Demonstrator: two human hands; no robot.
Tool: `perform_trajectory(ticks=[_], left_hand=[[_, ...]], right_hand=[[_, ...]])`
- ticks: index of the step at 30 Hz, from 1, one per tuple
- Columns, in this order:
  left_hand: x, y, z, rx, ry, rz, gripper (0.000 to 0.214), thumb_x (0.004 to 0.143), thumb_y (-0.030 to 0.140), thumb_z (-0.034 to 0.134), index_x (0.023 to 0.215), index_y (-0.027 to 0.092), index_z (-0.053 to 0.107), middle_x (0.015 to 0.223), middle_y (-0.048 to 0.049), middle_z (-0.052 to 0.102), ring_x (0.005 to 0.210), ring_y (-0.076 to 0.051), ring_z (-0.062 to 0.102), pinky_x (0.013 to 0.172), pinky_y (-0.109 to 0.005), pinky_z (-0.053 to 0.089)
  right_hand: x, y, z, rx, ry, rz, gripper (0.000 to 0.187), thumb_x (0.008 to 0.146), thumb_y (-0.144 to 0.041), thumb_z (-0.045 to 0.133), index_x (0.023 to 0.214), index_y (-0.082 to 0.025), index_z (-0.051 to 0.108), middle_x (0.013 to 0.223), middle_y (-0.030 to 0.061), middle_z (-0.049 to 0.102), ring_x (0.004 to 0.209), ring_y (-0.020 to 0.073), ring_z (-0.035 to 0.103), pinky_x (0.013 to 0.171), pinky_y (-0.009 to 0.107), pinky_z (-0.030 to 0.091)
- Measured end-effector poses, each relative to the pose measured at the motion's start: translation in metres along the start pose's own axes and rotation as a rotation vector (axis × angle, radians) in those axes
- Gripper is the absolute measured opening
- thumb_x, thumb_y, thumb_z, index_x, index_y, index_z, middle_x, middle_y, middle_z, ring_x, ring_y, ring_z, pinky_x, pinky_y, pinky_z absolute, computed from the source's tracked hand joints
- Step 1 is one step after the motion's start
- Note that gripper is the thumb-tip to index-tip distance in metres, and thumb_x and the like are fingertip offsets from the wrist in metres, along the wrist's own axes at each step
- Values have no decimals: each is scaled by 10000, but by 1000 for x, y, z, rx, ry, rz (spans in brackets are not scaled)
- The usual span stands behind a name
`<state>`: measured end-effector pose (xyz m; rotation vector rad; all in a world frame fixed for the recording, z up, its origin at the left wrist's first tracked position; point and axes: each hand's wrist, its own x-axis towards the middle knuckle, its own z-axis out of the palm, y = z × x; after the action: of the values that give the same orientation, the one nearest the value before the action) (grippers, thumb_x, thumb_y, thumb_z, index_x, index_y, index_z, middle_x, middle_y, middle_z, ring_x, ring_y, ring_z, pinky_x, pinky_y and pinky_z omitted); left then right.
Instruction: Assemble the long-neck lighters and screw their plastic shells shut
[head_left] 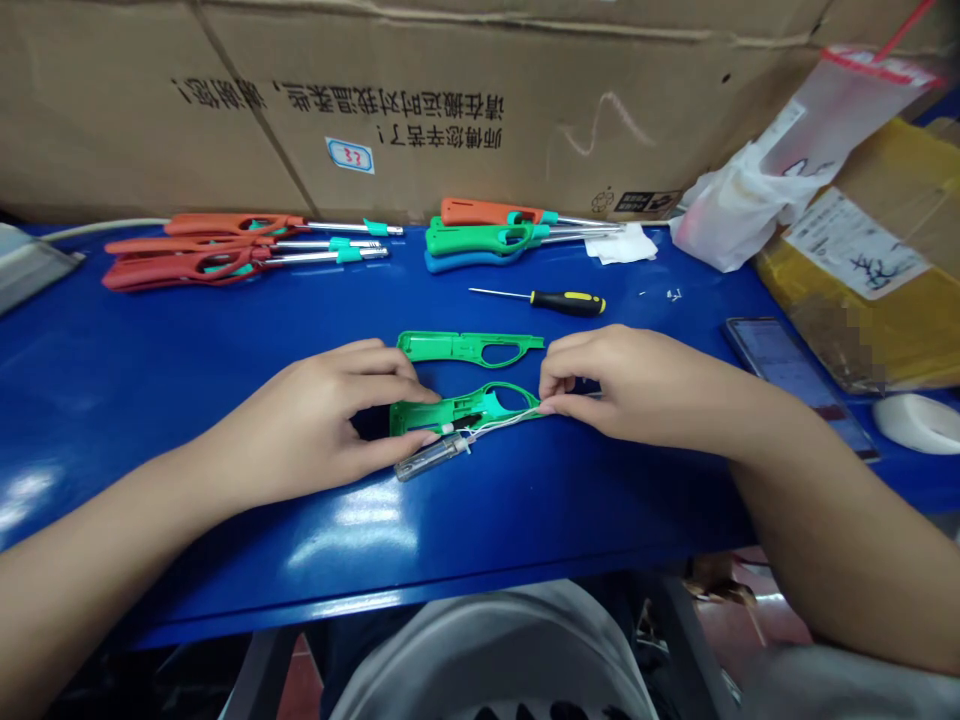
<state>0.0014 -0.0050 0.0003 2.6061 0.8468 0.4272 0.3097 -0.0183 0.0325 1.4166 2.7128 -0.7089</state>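
A green lighter half-shell (480, 405) lies open on the blue table (225, 400), with white wires and a clear gas tube (433, 456) hanging out at its near side. My left hand (337, 420) pinches the shell's left end, thumb by the tube. My right hand (622, 385) pinches the shell's right end where the wires run. The other green half-shell (469, 346) lies just behind, untouched.
A black-and-yellow screwdriver (559, 300) lies behind the shells. Red lighters (225, 250) sit at back left; orange, green and blue ones (495, 235) at back centre. A phone (787, 370), tape roll (919, 420), plastic bags (757, 190) and cardboard boxes (450, 90) border the table.
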Motion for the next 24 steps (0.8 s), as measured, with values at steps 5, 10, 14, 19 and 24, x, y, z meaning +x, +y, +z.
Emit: perform_trajectory(ticks=[5,10,14,19,24], left_hand=[[-2,1,-2,-20,-18,23,223,984,395,681,1114,240,775,1036,-26,739,982,-199,691,955,-333,514],[-2,5,0,-7,-9,0,267,945,342,683,1185,237,731,1168,-48,711,1073,-217,687,950,-328,531],[0,11,7,-56,65,-13,299,901,266,674,1193,206,684,1211,-76,667,1113,-226,655,972,-333,522],[4,15,17,-37,103,-30,142,966,331,674,926,205,726,1025,-56,656,968,-199,626,880,-330,508],[4,15,19,-65,82,-30,161,996,333,651,940,208,736,1011,-54,659,965,-198,619,878,-338,502]], right_hand=[[4,1,2,150,-70,23,179,910,-142,611,742,-200,634,847,-14,740,763,139,630,668,275,392],[8,6,3,222,-98,25,138,896,-210,651,758,-206,654,774,-17,705,680,130,596,604,259,392],[10,6,1,290,-64,24,44,863,-245,708,852,-203,715,860,0,730,740,139,613,659,264,453],[15,-5,12,368,192,-27,44,877,-231,688,871,-193,709,897,11,691,789,142,577,710,278,451],[23,-11,33,324,322,-99,80,925,-257,688,917,-181,711,961,35,642,889,163,598,807,302,461]])
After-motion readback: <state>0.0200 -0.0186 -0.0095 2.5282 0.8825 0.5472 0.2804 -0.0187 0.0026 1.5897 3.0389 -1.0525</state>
